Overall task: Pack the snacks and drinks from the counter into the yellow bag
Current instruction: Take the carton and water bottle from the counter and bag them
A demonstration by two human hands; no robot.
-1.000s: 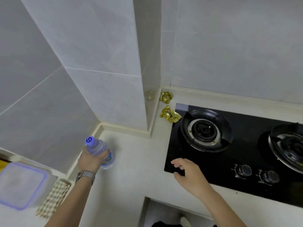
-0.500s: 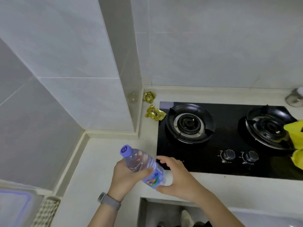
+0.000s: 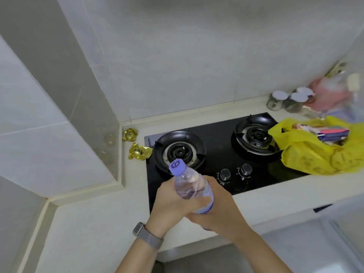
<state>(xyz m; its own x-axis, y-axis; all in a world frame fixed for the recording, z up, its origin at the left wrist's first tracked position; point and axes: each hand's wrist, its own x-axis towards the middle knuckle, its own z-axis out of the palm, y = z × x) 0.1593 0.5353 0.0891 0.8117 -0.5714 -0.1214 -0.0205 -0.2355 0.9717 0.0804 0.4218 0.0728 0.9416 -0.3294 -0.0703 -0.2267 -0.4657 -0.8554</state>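
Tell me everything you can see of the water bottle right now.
The bottle is small, of clear plastic, with a purple cap marked by a dark swirl and a blue-edged label near its base. The cap is on. It is held off the counter, tilted with the cap up and away from the person, in front of the stove's left burner. Both hands grip its lower body: the left hand from the left, the right hand from the right, hiding the base.

A "6"-like mark (or a swirl) tops the bottle cap.
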